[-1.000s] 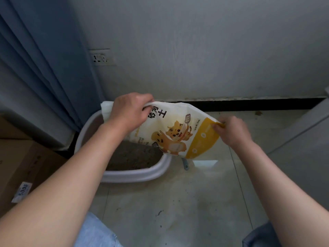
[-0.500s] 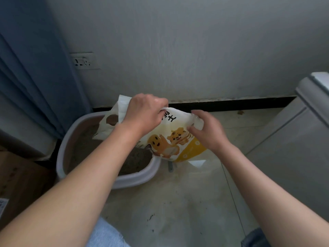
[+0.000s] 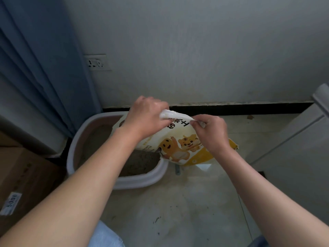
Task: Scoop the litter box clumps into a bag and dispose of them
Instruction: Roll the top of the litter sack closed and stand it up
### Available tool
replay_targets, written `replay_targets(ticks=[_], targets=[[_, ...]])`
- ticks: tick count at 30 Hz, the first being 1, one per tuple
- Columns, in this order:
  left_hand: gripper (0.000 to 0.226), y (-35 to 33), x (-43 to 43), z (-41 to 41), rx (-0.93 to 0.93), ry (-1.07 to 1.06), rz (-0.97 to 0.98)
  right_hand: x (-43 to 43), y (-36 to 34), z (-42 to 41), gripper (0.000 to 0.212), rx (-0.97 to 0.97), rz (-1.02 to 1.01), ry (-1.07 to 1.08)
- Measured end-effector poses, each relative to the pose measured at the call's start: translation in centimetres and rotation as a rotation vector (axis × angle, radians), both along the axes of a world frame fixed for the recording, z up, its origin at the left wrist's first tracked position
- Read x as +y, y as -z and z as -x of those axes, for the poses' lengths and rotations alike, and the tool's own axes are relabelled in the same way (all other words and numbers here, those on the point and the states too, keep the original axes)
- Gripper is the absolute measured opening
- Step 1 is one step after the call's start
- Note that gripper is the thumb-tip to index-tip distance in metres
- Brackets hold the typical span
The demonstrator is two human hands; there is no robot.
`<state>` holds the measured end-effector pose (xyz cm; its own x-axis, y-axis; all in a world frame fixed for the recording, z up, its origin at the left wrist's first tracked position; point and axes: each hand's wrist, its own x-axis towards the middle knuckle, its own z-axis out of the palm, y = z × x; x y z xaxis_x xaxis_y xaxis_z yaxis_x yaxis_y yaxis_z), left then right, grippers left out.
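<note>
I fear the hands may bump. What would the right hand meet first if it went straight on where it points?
The right hand points left along the top edge of the bag, which it pinches. Straight on, it would probably meet the left hand gripping that same edge, though depth is unclear.

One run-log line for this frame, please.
bag: held above right side of litter box | left hand: grips its top edge | right hand: pinches its top edge
</note>
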<state>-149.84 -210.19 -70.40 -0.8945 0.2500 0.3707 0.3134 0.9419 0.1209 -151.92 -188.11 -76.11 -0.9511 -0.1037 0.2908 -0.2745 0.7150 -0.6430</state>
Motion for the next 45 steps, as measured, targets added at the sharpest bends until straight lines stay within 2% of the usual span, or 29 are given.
replay_targets(ticks=[3,5,8,9,10,11,13,14,16,19,21,24,29,34,38,43,45], targets=[[0.056,0.0,-3.1,-0.9,-0.06,-0.094,-0.06,0.1,0.2,0.2,0.019,-0.001,0.022,0.016],[0.08,0.2,-4.9,-1.4,-0.157,-0.201,-0.176,0.1,0.3,0.4,0.019,-0.015,0.058,0.028],[0.114,1.4,-7.3,-1.9,-0.461,-0.382,-0.388,0.0,0.3,0.6,0.019,-0.043,0.118,0.04],[0.116,2.1,-7.7,-2.1,-0.564,-0.393,-0.395,-0.1,0.3,0.6,0.019,-0.043,0.124,0.039],[0.109,2.9,-7.9,-2.2,-0.631,-0.379,-0.386,-0.2,0.3,0.5,0.019,-0.04,0.126,0.032],[0.094,3.5,-8.0,-2.1,-0.65,-0.351,-0.38,-0.3,0.2,0.5,0.018,-0.038,0.125,0.025],[0.05,3.8,-8.1,-1.7,-0.592,-0.338,-0.365,-0.4,0.2,0.3,0.018,-0.032,0.125,0.021],[0.036,3.6,-8.3,-1.5,-0.575,-0.359,-0.356,-0.4,0.2,0.3,0.017,-0.031,0.126,0.026],[0.02,3.2,-8.9,-1.2,-0.573,-0.393,-0.365,0.0,0.3,0.5,0.016,-0.036,0.132,0.045],[0.016,2.6,-9.8,-1.2,-0.535,-0.384,-0.418,0.4,0.5,0.7,0.016,-0.048,0.146,0.069],[0.007,1.6,-9.6,-1.2,-0.444,-0.378,-0.456,0.6,0.7,0.8,0.016,-0.058,0.153,0.084],[0.006,-0.4,-8.1,-0.6,-0.314,-0.333,-0.545,1.2,0.7,0.9,0.013,-0.081,0.203,0.113],[0.013,-2.7,-3.8,0.5,-0.156,-0.216,-0.66,4.0,1.0,1.2,0.015,-0.076,0.275,0.18],[0.006,-5.3,2.9,1.8,-0.077,-0.039,-0.661,6.8,0.8,0.8,0.023,-0.097,0.301,0.235],[0.004,-6.0,7.0,2.9,-0.089,-0.005,-0.666,9.0,1.4,0.2,0.027,-0.152,0.24,0.266],[0.005,-4.7,11.3,3.3,-0.21,0.055,-0.586,11.3,2.4,-0.8,0.004,-0.26,0.183,0.303],[0.005,-4.0,13.2,3.2,-0.248,0.085,-0.564,12.2,2.9,-0.9,0.006,-0.293,0.217,0.357]])
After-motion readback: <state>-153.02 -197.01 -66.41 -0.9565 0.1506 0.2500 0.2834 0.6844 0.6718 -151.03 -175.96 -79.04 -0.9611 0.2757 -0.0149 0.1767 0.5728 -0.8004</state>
